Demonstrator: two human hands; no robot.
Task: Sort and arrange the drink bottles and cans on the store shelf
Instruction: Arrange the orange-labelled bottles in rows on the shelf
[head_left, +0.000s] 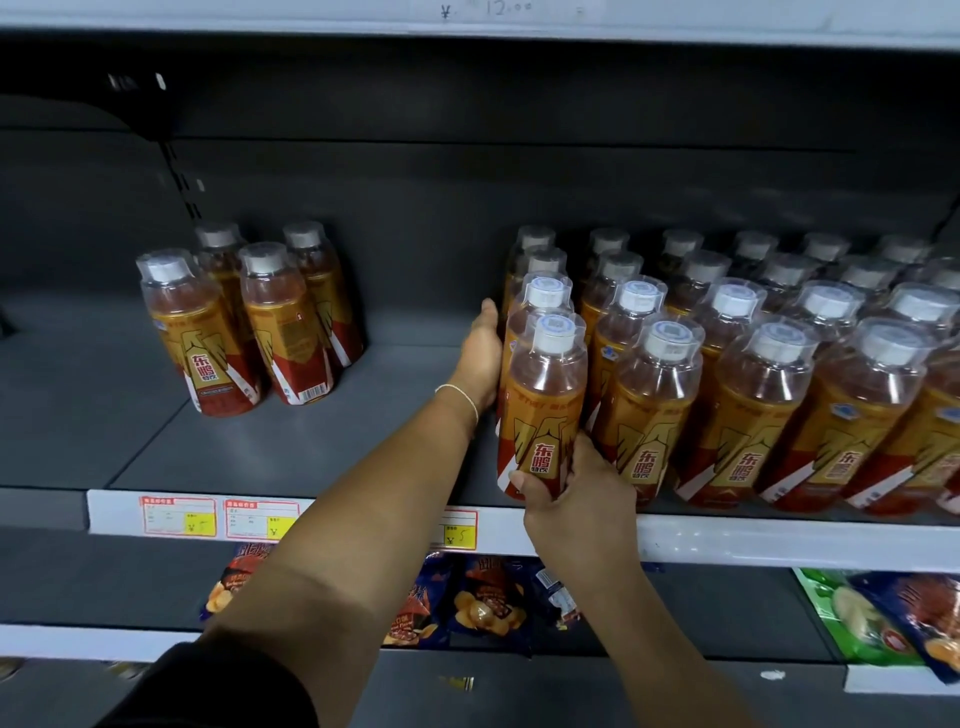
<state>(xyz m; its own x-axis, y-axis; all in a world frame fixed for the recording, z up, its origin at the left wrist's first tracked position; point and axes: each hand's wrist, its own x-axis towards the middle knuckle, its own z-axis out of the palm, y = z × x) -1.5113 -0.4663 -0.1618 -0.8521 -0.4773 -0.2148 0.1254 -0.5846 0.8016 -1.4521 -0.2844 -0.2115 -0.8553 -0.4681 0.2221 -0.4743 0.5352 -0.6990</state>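
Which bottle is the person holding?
Find the big block of orange bottles on the right of the grey shelf. It is the front bottle of the leftmost row, the only one the right hand grips at its base.

Bare shelf (415, 395) between bottle groups (244, 322)

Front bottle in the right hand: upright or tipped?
Upright: the front bottle stands cap-up, parallel to the neighbouring bottle, with the right hand gripping its base. Whether it rests on the shelf cannot be told.
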